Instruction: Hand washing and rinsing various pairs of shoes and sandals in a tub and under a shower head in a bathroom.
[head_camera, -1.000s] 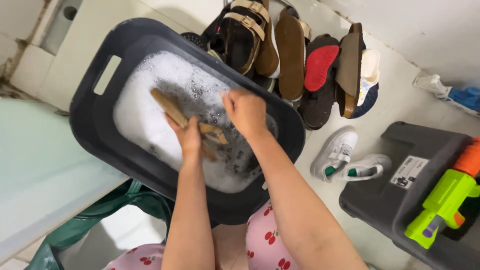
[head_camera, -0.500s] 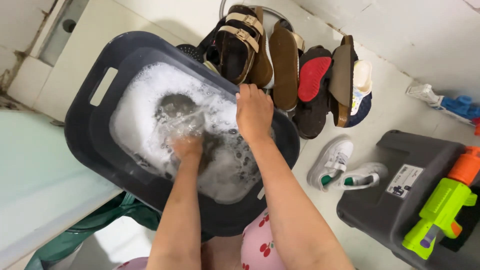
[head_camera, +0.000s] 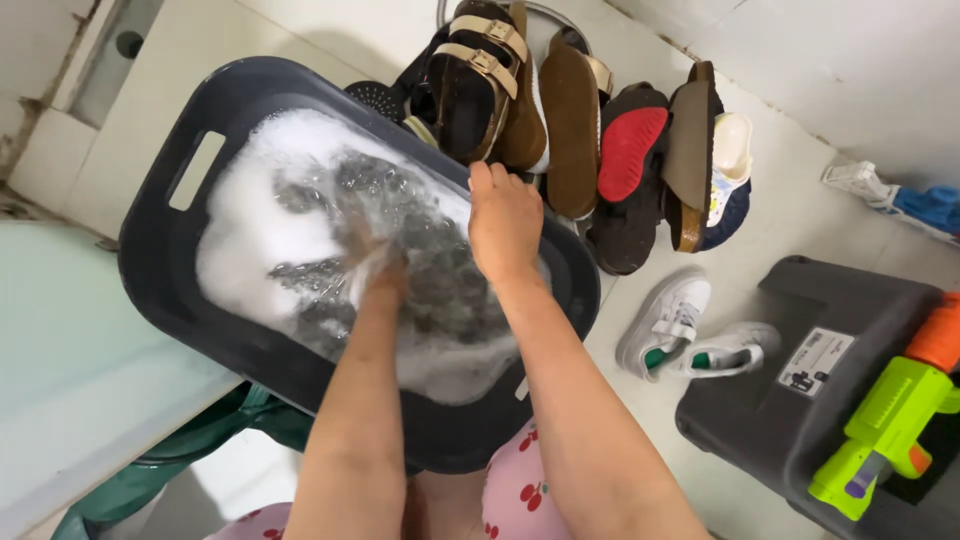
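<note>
Under the suds (head_camera: 260, 215), left hand's (head_camera: 375, 262) grip is hidden; right hand (head_camera: 505, 222) clasps tub (head_camera: 165, 280) rim.

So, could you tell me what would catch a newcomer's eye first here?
The dark grey plastic tub of white suds at the centre, with the left hand plunged in and the right hand on its far rim. Behind it, a row of brown sandals; at lower right, a lime-green toy blaster.
</note>
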